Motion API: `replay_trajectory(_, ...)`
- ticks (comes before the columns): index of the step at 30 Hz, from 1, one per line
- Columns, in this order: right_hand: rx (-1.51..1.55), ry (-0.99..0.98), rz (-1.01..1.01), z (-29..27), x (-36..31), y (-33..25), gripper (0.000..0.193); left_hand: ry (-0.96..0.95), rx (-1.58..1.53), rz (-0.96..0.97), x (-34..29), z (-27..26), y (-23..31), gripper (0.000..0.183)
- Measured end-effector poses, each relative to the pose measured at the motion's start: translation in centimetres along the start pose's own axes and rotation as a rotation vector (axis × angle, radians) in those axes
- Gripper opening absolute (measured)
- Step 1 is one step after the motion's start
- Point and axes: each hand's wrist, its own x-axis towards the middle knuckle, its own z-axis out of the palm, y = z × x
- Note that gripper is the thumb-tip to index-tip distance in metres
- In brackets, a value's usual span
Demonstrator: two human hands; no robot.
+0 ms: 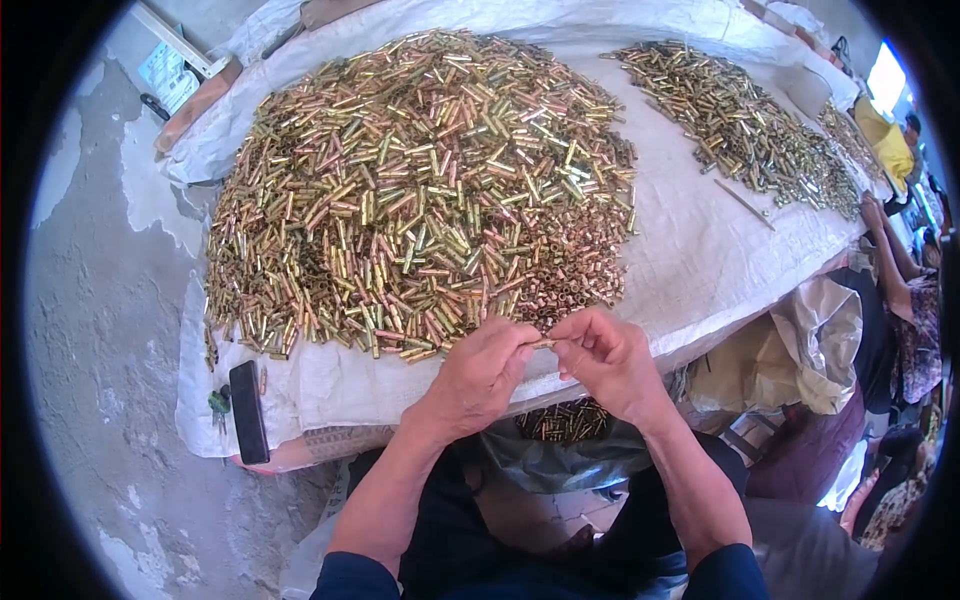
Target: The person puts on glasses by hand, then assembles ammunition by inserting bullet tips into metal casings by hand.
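In front of me, at the near edge of a white sheet [700, 270], my two hands meet over a small brass-coloured metal piece [543, 344]. My left hand [478, 378] pinches one end between thumb and fingers. The other end sits in the pinch of my right hand [608, 365]. Fingers cover most of the piece. Just beyond my hands rises a big heap of short brass-coloured metal tubes [420, 190]. Small coppery rings [572, 262] lie along its right side. Below the sheet's edge, between my knees, a bag [520, 465] holds more thin metal pieces [565, 421].
A dark phone [249, 412] and keys [219, 404] lie at the sheet's near left corner. At the far right is a second heap of metal parts [740, 120], with a thin rod [745, 206] beside it. Another person's arm [890, 250] reaches there. A beige sack [790, 350] stands right.
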Motion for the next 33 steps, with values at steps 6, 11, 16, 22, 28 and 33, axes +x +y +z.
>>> replay_trajectory(6, -0.074, -0.012, -0.01, 0.1, -0.3, -0.4, 0.01, 0.025, -0.057, -0.044, -0.1, 0.3, 0.1, 0.013)
replay_trajectory(11, 0.112, -0.172, 0.097, -0.4, -0.9, -0.1, 0.016, 0.027, -0.307, -0.254, -1.1, 1.4, 0.8, 0.014)
replay_trajectory(16, 0.053, -0.243, 0.123, -1.2, -1.5, 0.6, 0.022, -0.099, -0.552, -0.498, -1.4, 1.9, 1.5, 0.018)
replay_trajectory(22, -0.017, -0.325, 0.127, -1.4, -1.8, -0.3, 0.028, -0.195, -0.953, -0.677, -1.6, 2.0, 1.8, 0.025)
replay_trajectory(28, -0.09, -0.334, 0.105, -1.4, -2.2, -0.4, 0.03, -0.19, -1.12, -0.884, -1.6, 2.5, 1.8, 0.022)
replay_trajectory(33, -0.118, -0.342, 0.151, -1.4, -2.3, -0.6, 0.03, -0.172, -1.212, -0.975, -1.4, 2.6, 2.1, 0.022)
